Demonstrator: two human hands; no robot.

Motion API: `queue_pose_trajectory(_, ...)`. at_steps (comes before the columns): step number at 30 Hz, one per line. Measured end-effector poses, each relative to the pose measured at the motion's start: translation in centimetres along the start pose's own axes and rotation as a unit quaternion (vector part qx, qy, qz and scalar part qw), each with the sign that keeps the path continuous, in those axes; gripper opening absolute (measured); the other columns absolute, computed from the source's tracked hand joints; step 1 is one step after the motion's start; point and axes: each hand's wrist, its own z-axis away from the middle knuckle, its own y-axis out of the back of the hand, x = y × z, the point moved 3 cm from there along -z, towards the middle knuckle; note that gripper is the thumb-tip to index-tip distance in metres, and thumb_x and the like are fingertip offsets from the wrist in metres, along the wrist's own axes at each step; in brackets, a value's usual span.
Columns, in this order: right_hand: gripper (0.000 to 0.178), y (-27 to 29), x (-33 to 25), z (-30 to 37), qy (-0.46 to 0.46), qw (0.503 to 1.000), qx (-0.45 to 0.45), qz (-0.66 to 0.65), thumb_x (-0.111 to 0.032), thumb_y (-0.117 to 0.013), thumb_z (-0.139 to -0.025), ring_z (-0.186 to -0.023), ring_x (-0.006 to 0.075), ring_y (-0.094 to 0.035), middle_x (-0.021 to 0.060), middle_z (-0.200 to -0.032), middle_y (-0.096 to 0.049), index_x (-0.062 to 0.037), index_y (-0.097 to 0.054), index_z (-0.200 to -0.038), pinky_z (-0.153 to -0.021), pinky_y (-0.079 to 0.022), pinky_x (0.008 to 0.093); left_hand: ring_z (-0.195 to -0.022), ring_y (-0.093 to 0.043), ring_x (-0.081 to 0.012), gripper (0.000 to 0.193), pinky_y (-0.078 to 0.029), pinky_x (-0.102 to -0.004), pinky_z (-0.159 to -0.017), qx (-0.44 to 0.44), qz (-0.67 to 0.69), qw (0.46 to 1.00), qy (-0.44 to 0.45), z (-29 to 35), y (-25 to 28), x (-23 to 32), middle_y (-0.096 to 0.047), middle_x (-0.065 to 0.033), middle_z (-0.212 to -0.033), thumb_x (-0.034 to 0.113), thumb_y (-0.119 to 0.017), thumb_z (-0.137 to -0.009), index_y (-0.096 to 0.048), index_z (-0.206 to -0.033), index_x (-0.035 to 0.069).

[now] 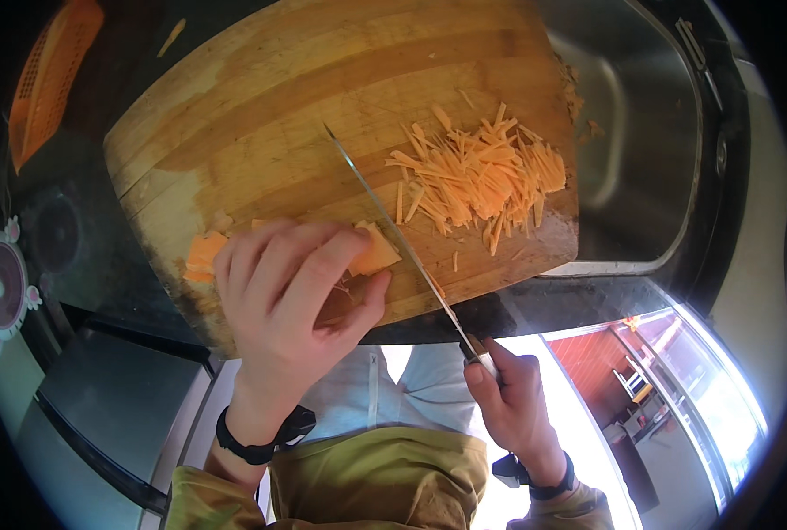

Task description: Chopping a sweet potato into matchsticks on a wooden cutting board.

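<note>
My left hand [283, 278] is curled over a row of thin orange slices [376, 254], fingertips pressed on them and thumb beside their near edge. They look like carrot or sweet potato; I cannot tell which. My palm hides most of the row, and more slices poke out left of the hand. In my right hand [524, 406] is the handle of a kitchen knife [400, 233]. Its long blade slants away to the far left across the wooden cutting board [305, 88], just right of the slices. Right of the blade lies a heap of orange shreds [482, 181].
A metal sink [645, 132] lies right of the board, whose right end reaches its edge. An orange plastic basket [53, 84] stands at the far left. Nearer on the left is a round animal-shaped item [0, 287]. The dark counter edge [517, 305] runs in front of me.
</note>
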Motion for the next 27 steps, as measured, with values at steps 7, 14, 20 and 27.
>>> queue_pose_trajectory(7, 0.032, 0.0, -0.4, 0.1, 0.018, 1.0, -0.01, 0.009, -0.024, -0.067, -0.096, -0.043, 0.0318, -0.044, 0.0138, -0.053, -0.048, 0.0026, -0.055, -0.081, -0.046, -0.038, 0.0352, -0.08, -0.062, -0.0233, 0.033, -0.046, -0.0352, -0.07, 0.048, 0.043, 0.997, -0.045, -0.4, -0.2, -0.6, -0.07, -0.0022, -0.093, 0.008, -0.085, -0.06, -0.07, -0.09, 0.012)
queue_pose_trajectory(14, 0.029, 0.4, -0.4, 0.2, 0.026, 0.999, -0.021, 0.021, -0.022, -0.066, -0.096, -0.047, 0.0378, -0.055, 0.0154, -0.053, -0.05, 0.0027, -0.056, -0.085, -0.046, -0.041, 0.0385, -0.078, -0.061, -0.0245, 0.032, -0.047, -0.034, -0.068, 0.038, 0.083, 0.995, -0.046, -0.6, -0.3, -0.5, -0.069, -0.0038, -0.093, 0.005, -0.084, -0.062, -0.07, -0.09, 0.009)
queue_pose_trajectory(20, 0.028, 0.3, -0.8, 0.7, 0.032, 0.998, -0.017, 0.047, -0.022, -0.066, -0.096, -0.049, 0.0388, -0.058, 0.0156, -0.054, -0.053, 0.0015, -0.056, -0.085, -0.046, -0.043, 0.0406, -0.079, -0.06, -0.026, 0.026, -0.044, -0.0361, -0.071, 0.004, 0.074, 0.997, -0.003, -1.2, -0.4, -0.2, -0.065, -0.006, -0.091, 0.001, -0.08, -0.063, -0.067, -0.085, 0.007)
queue_pose_trajectory(27, 0.03, -0.3, -1.0, 1.1, 0.022, 0.999, -0.009, 0.03, -0.025, -0.068, -0.095, -0.048, 0.0378, -0.058, 0.0137, -0.054, -0.057, 0.0002, -0.057, -0.085, -0.045, -0.044, 0.0419, -0.078, -0.059, -0.0269, 0.025, -0.044, -0.0363, -0.071, -0.026, 0.106, 0.994, 0.02, -0.6, -0.5, -1.2, -0.064, -0.0083, -0.092, -0.001, -0.079, -0.063, -0.066, -0.084, 0.005)
